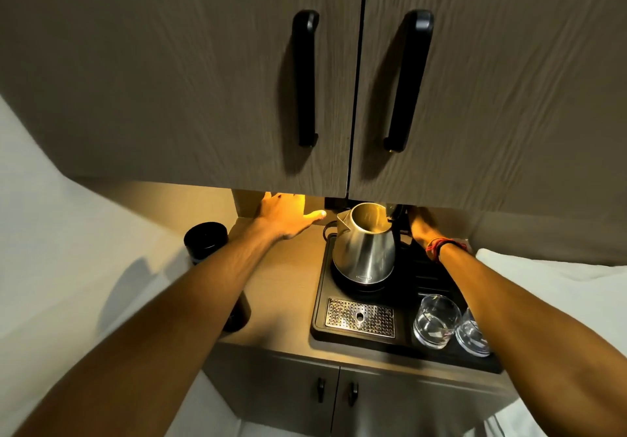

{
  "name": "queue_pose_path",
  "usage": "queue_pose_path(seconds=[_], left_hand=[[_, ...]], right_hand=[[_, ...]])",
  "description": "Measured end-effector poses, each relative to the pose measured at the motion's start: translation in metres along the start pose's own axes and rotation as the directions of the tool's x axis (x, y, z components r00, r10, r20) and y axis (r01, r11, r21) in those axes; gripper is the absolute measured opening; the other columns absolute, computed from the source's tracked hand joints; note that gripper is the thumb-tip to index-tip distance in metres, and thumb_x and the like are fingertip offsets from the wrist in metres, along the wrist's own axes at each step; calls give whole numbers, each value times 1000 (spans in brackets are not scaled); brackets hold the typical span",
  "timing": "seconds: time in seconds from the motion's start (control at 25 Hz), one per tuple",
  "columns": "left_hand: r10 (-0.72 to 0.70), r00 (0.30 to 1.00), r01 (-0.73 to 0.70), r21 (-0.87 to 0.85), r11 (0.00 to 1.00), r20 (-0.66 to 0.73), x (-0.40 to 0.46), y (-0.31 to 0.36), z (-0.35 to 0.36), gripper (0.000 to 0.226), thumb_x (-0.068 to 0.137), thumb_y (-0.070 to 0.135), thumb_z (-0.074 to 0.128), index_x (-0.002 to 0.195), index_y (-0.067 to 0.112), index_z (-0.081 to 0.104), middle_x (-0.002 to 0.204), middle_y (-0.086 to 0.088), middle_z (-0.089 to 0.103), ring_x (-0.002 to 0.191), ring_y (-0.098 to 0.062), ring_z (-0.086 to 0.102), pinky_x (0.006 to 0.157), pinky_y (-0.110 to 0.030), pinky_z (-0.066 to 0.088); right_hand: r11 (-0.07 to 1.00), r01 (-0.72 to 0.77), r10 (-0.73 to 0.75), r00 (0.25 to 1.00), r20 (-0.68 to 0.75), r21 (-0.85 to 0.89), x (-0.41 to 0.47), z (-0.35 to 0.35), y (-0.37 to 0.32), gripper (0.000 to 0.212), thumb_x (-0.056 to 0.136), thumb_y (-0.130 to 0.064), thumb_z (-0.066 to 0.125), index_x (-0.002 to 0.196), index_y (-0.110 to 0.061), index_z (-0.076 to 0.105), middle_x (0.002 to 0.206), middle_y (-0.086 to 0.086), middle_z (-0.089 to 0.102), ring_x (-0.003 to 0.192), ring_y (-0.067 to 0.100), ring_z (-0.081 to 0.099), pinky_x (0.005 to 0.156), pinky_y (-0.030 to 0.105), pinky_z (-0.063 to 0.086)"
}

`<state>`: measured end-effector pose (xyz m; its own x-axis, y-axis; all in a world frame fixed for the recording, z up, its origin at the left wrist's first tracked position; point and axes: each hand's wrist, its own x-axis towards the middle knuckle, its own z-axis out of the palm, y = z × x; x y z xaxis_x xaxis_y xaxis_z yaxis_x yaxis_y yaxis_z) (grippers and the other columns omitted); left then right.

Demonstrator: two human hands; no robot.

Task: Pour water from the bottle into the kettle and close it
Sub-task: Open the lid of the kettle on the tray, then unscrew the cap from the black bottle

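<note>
Kettle (364, 243): steel, lid up, seated on its base at the back of the black tray (320, 314) on the counter (278, 287). Bottle (207, 241): dark, capped, upright at the counter's left edge, untouched. Your left hand (285, 214) was spread flat, holding nothing. Your right hand (422, 228) sat behind the kettle's handle, probably steadying it; its grip could not be told.

Steel kettle (364, 250) upright on its black base at the back of the tray (319, 314) on the worktop's right half, lid open, spout facing left; black bottle (207, 241) upright at the worktop's left edge, cap on, lower part hidden behind a forearm.
</note>
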<state>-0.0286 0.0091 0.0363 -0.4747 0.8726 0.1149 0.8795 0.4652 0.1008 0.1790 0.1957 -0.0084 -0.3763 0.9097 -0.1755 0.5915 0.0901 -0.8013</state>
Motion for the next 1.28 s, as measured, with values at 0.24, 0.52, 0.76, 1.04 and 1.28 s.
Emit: queue_pose_path(seconds=[0.24, 0.52, 0.76, 1.04, 1.28], left_hand=[[-85, 989, 77, -69, 995, -121, -19, -19, -17, 52, 91, 63, 52, 77, 13, 58, 93, -10, 64, 90, -29, 60, 80, -42, 45], [-245, 970, 244, 76, 967, 8, -42, -78, -26, 85, 87, 73, 41, 150, 17, 29, 156, -10, 37, 140, -33, 39, 113, -51, 28], [-227, 965, 220, 68, 973, 134, -73, -115, -26, 85, 79, 73, 50, 145, 21, 33, 148, -9, 43, 129, -34, 46, 100, -51, 42], [-168, 965, 194, -114, 974, 201, -94, -130, -33, 58, 71, 47, 69, 123, 29, 51, 120, 1, 58, 104, -22, 55, 79, -36, 53], [-248, 950, 224, 139, 965, 189, -90, -127, -42, 87, 74, 85, 48, 134, 22, 46, 129, -7, 58, 109, -30, 58, 81, -41, 51]], right_hand=[[994, -64, 53, 991, 125, 87, -21, 17, -34, 25, 99, -13, 33, 98, -6, 57, 119, 34, 57, 119, 41, 57, 74, 25, 49], [942, 276, -212, 930, 298, -189, -77, 80, -85, 41, 103, -13, 31, 131, 14, 44, 128, 37, 53, 118, 51, 52, 94, 51, 40], [925, 270, -175, 928, 329, -269, -117, 101, -112, 43, 105, -6, 24, 146, 1, 29, 143, 28, 46, 132, 37, 47, 113, 41, 33], [935, 311, -230, 900, 370, -174, -103, 121, -112, 38, 106, -25, 23, 123, 1, 47, 139, 32, 48, 123, 36, 51, 111, 44, 34], [700, 551, -372, 824, 428, -454, -93, 118, -109, 56, 106, -30, 18, 157, -11, 5, 166, 8, -1, 154, 25, -3, 125, 47, 3]])
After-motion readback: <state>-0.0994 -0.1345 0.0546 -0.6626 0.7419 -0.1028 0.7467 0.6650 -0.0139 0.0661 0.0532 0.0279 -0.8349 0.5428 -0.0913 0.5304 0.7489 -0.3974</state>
